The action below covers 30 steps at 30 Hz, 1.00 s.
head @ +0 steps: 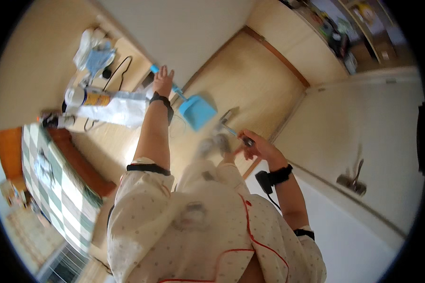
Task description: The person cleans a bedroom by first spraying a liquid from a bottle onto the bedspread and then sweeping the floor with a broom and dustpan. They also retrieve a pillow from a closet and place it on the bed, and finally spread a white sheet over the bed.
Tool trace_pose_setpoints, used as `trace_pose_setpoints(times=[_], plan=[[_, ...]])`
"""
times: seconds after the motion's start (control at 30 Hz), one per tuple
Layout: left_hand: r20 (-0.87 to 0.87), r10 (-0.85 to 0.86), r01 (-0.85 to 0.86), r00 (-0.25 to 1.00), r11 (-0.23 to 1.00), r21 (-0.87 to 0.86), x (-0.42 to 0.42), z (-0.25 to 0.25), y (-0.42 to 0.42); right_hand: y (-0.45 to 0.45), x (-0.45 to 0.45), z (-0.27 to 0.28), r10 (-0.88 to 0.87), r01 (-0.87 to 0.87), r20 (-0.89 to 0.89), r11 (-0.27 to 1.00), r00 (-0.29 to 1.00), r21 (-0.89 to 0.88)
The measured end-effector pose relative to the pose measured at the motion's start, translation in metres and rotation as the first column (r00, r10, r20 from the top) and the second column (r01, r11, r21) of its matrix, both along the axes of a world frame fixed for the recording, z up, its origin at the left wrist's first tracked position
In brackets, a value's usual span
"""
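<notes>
My left hand [163, 82] is on the long handle of a light blue dustpan [198, 112]; the fingers are spread at the top of the handle, and whether they close round it is unclear. The dustpan's scoop lies over the wooden floor ahead of my feet. My right hand [254, 145] grips the dark end of a stick handle [231, 131] that has a light blue part. That handle runs towards a small blurred head near the scoop, whose kind I cannot make out.
At left a wooden table [130, 53] bears a white canister [75, 96], a plastic sheet and bags. Beyond it stands a bed with a checked cover [46, 169]. A door with a metal handle [352, 183] is at right. Open shelves [363, 53] hold several items at top right.
</notes>
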<state>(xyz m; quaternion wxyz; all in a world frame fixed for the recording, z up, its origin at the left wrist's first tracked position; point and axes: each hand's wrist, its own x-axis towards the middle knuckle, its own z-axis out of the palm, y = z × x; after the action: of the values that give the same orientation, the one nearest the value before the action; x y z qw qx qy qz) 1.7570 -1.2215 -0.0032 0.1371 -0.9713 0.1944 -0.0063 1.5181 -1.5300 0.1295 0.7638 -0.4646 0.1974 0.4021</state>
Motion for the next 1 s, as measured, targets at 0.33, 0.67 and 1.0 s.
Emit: trace_pose_setpoints(times=[0.33, 0.67, 1.0], plan=[[-0.214, 0.261, -0.326, 0.941, 0.865, -0.381, -0.2, 0.029, 0.027, 0.13, 0.172, -0.031, 0.72, -0.546, 0.236, 0.663, 0.653, -0.512], [-0.596, 0.754, -0.942, 0.278, 0.335, -0.015, -0.482, 0.007, 0.043, 0.203, 0.237, -0.049, 0.807, -0.141, 0.429, 0.518, 0.405, -0.843], [-0.587, 0.802, -0.987, 0.114, 0.026, -0.157, -0.519, -0.003, 0.005, 0.204, 0.224, -0.058, 0.795, -0.065, 0.431, 0.502, 0.427, -0.862]])
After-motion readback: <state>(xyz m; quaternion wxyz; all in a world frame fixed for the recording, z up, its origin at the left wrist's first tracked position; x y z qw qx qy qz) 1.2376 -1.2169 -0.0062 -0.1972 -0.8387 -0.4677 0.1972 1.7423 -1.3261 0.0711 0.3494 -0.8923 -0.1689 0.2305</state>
